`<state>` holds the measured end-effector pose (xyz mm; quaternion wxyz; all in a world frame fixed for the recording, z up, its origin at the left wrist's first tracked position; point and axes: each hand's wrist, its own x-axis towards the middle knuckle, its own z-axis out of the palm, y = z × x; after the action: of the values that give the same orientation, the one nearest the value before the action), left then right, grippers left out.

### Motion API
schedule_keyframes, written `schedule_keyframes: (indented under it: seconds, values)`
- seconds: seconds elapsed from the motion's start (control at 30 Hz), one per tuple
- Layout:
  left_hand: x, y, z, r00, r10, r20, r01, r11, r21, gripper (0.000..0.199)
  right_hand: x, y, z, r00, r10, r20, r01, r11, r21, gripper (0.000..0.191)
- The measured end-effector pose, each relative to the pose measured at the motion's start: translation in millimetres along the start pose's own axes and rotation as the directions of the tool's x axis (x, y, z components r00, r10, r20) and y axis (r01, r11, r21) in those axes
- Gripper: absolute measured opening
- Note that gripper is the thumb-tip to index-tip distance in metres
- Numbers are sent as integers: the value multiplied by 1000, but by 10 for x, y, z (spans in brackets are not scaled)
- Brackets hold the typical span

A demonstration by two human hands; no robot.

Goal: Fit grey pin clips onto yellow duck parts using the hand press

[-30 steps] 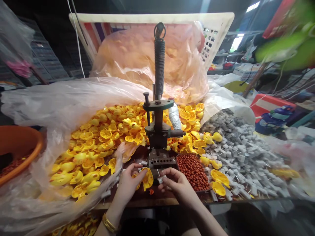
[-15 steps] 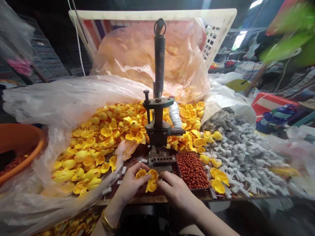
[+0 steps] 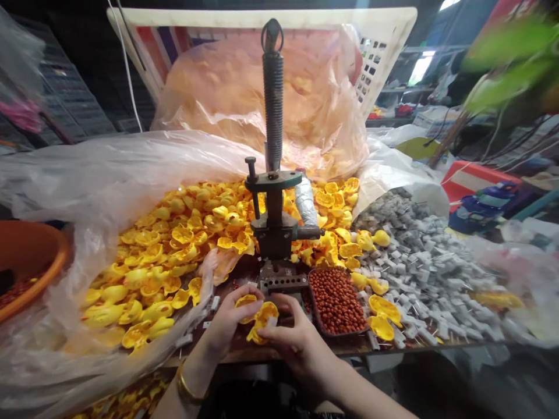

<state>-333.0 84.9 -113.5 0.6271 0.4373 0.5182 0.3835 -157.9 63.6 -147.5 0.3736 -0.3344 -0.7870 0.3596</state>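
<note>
At the table's front edge, my left hand (image 3: 229,320) is closed on a hinged-looking pair of yellow plastic toy shell halves (image 3: 263,315), hollow side up. My right hand (image 3: 296,334) pinches the right half, thumb in front and fingers behind. A small pale patch shows inside this half near my right thumb; I cannot tell what it is. Just beyond both hands stands a dark hand press (image 3: 274,238) with a spring on its column and a metal block (image 3: 283,279) with a row of holes at its base.
Loose yellow shells (image 3: 161,250) are heaped behind and left. To the right sit a tray of red-brown beads (image 3: 336,301) and a pile of grey-white blocks with metal pins (image 3: 419,262). An orange tub (image 3: 56,262) stands left; a white crate (image 3: 384,64) leans behind.
My right hand has come further around the right shell half, its thumb now in front. The pale patch inside that half has come into view. The whole view has shifted slightly.
</note>
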Motion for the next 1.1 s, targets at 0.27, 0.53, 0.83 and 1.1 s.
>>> schedule_keyframes:
  seconds: [0.27, 0.53, 0.83, 1.1]
  values:
    - [-91, -438, 202, 918, 227, -324, -274, 956, -106, 89, 1, 72, -139, 975, 195, -107, -181, 976, 124, 49]
    - [-4, -405, 62, 904, 141, -403, -264, 927, -267, 79, 91, 547, -890, 892, 330, -309, -444, 509, -737, 23]
    - [-22, -428, -28, 941, -17, -339, -162, 855, -493, 36, 44, 718, -899, 914, 303, -271, -383, 419, -823, 22]
    - [-20, -428, 96, 930, -19, -367, -185, 839, -512, 32, 180, 367, -573, 946, 243, -213, -288, 934, -212, 11]
